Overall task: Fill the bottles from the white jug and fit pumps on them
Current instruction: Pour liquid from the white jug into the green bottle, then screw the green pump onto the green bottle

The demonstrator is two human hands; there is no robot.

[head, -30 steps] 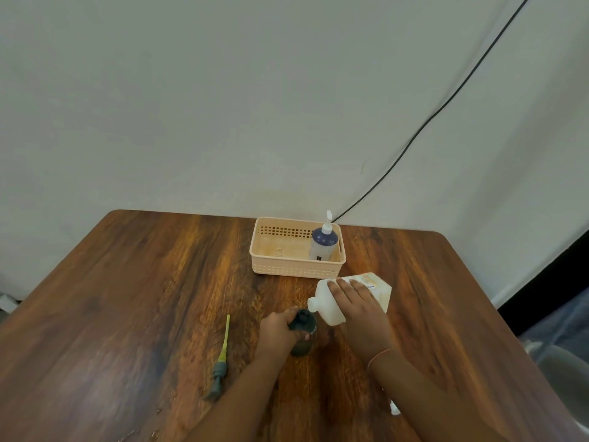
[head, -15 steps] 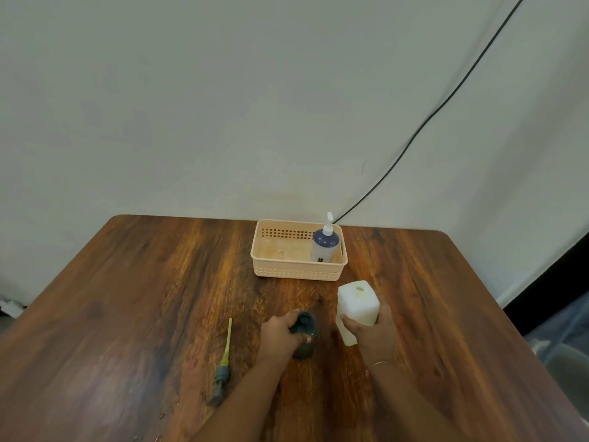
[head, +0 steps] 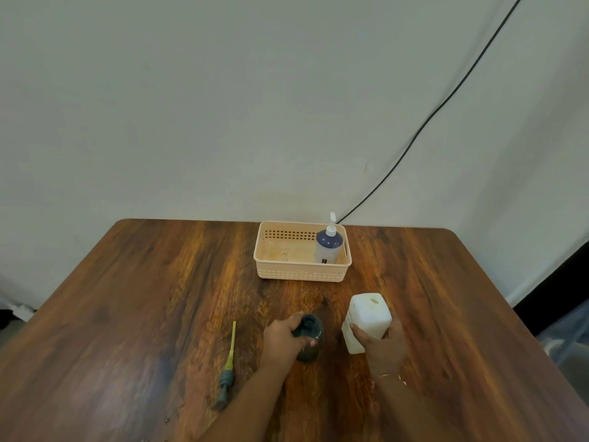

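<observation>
A dark green bottle point(head: 310, 333) stands open-mouthed on the wooden table point(head: 143, 298), and my left hand point(head: 282, 338) grips it from the left. The white jug point(head: 366, 317) stands upright just right of the bottle, held around its near side by my right hand point(head: 381, 344). A grey pump with a yellow-green tube point(head: 229, 365) lies flat on the table left of my left forearm. A second bottle point(head: 328, 247), blue-topped with a white pump fitted, stands in the right end of the beige basket point(head: 287, 274).
The basket sits at the table's far middle, close to the wall. A black cable point(head: 430, 122) runs down the wall to behind the basket. A small white object point(head: 403, 382) peeks out by my right wrist.
The jug was tipped on its side with its spout at the green bottle's mouth; my right hand has turned it upright and set it beside the bottle. My left hand stayed on the bottle.
</observation>
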